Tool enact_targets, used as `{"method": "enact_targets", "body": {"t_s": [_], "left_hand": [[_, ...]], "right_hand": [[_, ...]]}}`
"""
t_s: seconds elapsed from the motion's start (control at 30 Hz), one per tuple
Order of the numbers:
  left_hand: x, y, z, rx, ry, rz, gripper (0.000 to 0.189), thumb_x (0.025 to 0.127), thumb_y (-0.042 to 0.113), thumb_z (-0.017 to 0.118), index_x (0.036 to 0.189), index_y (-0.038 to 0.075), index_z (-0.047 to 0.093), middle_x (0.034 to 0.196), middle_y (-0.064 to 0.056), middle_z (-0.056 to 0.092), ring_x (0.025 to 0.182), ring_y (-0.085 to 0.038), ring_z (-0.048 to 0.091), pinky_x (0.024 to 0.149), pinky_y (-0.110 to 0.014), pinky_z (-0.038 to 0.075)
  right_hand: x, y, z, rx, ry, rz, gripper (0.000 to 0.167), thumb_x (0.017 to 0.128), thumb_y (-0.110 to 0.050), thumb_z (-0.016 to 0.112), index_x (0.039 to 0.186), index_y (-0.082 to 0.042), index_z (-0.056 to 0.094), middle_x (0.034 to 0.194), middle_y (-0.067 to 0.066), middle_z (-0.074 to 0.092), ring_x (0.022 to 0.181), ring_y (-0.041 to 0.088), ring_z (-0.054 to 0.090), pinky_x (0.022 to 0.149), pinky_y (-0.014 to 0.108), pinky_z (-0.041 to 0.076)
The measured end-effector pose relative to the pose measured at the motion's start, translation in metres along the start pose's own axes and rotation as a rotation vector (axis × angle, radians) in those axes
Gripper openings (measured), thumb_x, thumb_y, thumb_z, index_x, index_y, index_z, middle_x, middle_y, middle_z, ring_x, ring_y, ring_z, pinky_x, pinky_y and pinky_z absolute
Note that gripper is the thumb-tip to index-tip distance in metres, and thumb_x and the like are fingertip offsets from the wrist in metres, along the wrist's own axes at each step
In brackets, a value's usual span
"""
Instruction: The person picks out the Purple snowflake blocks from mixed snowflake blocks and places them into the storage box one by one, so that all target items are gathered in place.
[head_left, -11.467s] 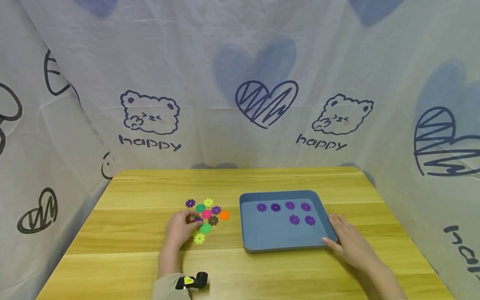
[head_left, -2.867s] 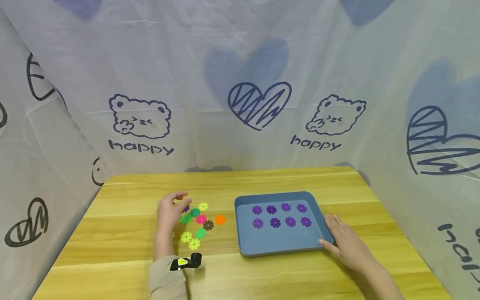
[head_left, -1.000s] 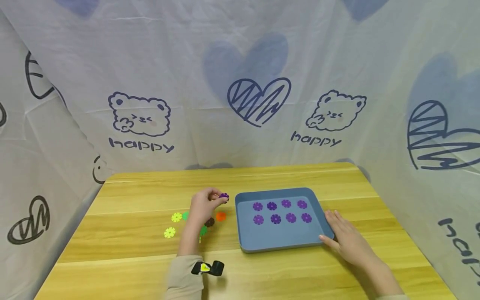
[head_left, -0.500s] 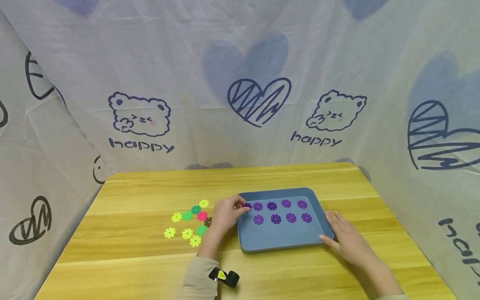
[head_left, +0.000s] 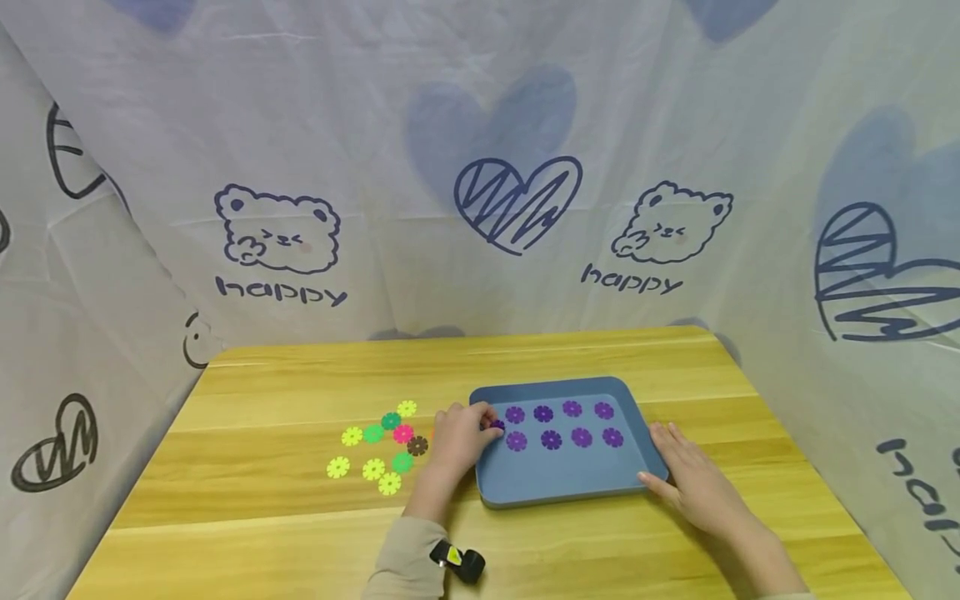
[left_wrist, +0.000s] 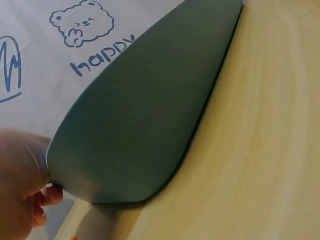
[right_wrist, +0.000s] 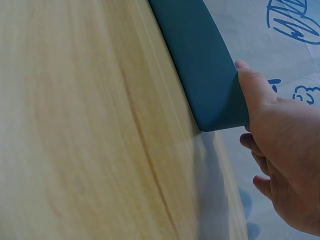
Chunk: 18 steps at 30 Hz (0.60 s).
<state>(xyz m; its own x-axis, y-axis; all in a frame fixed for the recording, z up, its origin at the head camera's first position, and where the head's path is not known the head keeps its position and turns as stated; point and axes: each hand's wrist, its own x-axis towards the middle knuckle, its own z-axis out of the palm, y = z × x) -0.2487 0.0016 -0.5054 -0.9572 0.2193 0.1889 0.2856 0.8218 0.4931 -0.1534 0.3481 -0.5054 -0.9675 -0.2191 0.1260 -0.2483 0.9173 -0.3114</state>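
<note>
My left hand (head_left: 457,437) reaches over the left rim of a blue-grey tray (head_left: 570,479). Between thumb and fingers it pinches a purple snowflake disc (head_left: 498,427), partly hidden by the fingertips. Two rows of purple snowflake discs (head_left: 551,439) lie flat in the tray, just right of that hand. My right hand (head_left: 701,483) rests against the tray's right side, fingers extended along the outer wall and thumb at the near right corner. In the left wrist view, the left hand (left_wrist: 20,185) is beside the tray's outer wall (left_wrist: 145,115); the held disc is hidden there.
Left of the tray, loose snowflake discs lie on the wooden table (head_left: 262,517): several yellow (head_left: 373,469), several green (head_left: 402,462), one pink (head_left: 403,433) and one brown (head_left: 417,446). An orange disc is mostly hidden behind the left hand. A printed cloth (head_left: 397,125) hangs behind.
The left hand carried a purple disc rightward from the loose discs to the tray's left end, then slightly nearer. Earlier, more purple discs joined the tray's front row. The right hand stayed at the tray.
</note>
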Motion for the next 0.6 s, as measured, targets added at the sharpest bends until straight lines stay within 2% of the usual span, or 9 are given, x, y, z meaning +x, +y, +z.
{"method": "enact_targets", "body": {"t_s": [0.2, 0.4, 0.53, 0.6], "left_hand": [[0.000, 0.007, -0.006, 0.049, -0.052, -0.002, 0.017, 0.082, 0.028, 0.077, 0.095, 0.018, 0.072, 0.084, 0.001, 0.069, 0.078, -0.019, 0.051, 0.076, -0.037, 0.034], [-0.001, 0.007, -0.009, 0.094, -0.028, 0.014, 0.027, 0.082, 0.030, 0.077, 0.106, 0.019, 0.073, 0.103, -0.003, 0.073, 0.084, -0.022, 0.055, 0.075, -0.036, 0.037], [-0.001, 0.005, -0.017, 0.059, 0.010, 0.039, 0.026, 0.083, 0.029, 0.077, 0.106, 0.018, 0.074, 0.106, -0.004, 0.073, 0.089, -0.025, 0.060, 0.076, -0.039, 0.041], [-0.001, 0.003, -0.024, 0.026, 0.029, 0.046, 0.025, 0.083, 0.028, 0.077, 0.106, 0.017, 0.074, 0.106, -0.004, 0.073, 0.091, -0.027, 0.062, 0.079, -0.042, 0.044]], "right_hand": [[0.001, 0.000, 0.000, -0.003, 0.001, -0.006, 0.077, 0.095, -0.047, 0.056, 0.150, 0.000, 0.030, 0.156, 0.022, 0.031, 0.144, 0.044, 0.026, 0.121, 0.044, 0.015], [0.001, 0.001, 0.002, -0.008, 0.008, -0.014, 0.077, 0.095, -0.047, 0.056, 0.150, 0.001, 0.030, 0.155, 0.024, 0.032, 0.144, 0.044, 0.025, 0.120, 0.048, 0.018], [0.000, 0.001, 0.003, -0.014, 0.019, -0.025, 0.077, 0.096, -0.047, 0.056, 0.150, 0.002, 0.031, 0.155, 0.024, 0.032, 0.144, 0.045, 0.026, 0.123, 0.036, 0.008], [0.000, 0.001, 0.003, -0.020, 0.030, -0.032, 0.076, 0.096, -0.046, 0.056, 0.149, 0.002, 0.031, 0.154, 0.024, 0.033, 0.143, 0.045, 0.027, 0.122, 0.026, 0.000]]}}
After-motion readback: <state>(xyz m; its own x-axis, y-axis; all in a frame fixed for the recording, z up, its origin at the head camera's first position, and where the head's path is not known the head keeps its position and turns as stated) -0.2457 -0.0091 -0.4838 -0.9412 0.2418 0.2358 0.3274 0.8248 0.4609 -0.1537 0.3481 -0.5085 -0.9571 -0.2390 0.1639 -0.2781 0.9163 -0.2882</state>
